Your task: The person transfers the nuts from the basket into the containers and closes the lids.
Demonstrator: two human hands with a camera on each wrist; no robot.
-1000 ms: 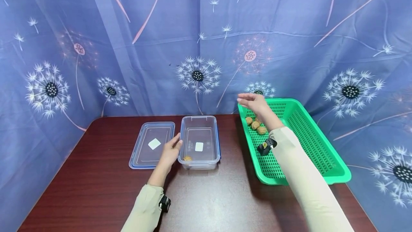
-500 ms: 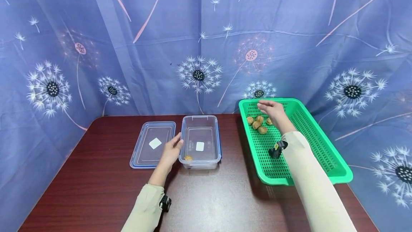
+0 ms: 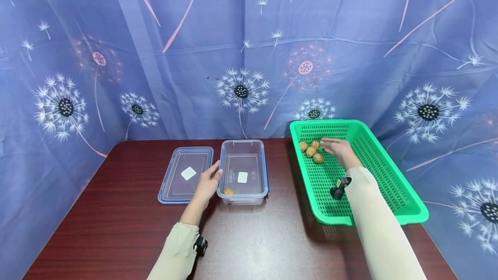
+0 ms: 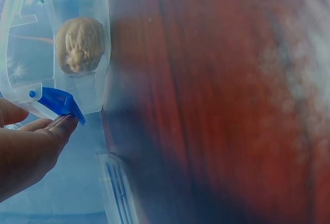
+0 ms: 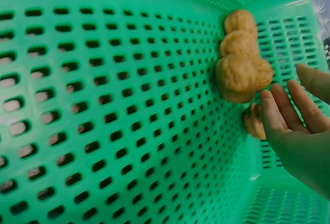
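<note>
My left hand grips the left rim of a clear plastic food container, fingertips at its blue latch. A single walnut lies inside, in the near left corner. My right hand is inside the green plastic basket, fingers spread and holding nothing. In the right wrist view its fingertips reach right beside a walnut, which they partly cover. Several more walnuts sit clustered just left of the hand, near the basket's far left corner.
The container's clear lid, edged in blue, lies flat left of the container. Everything stands on a dark red-brown table. Behind it hangs a blue curtain printed with dandelions.
My right hand has moved rightward from the basket's far left corner and come down beside the walnuts. The left hand and container have stayed in place.
</note>
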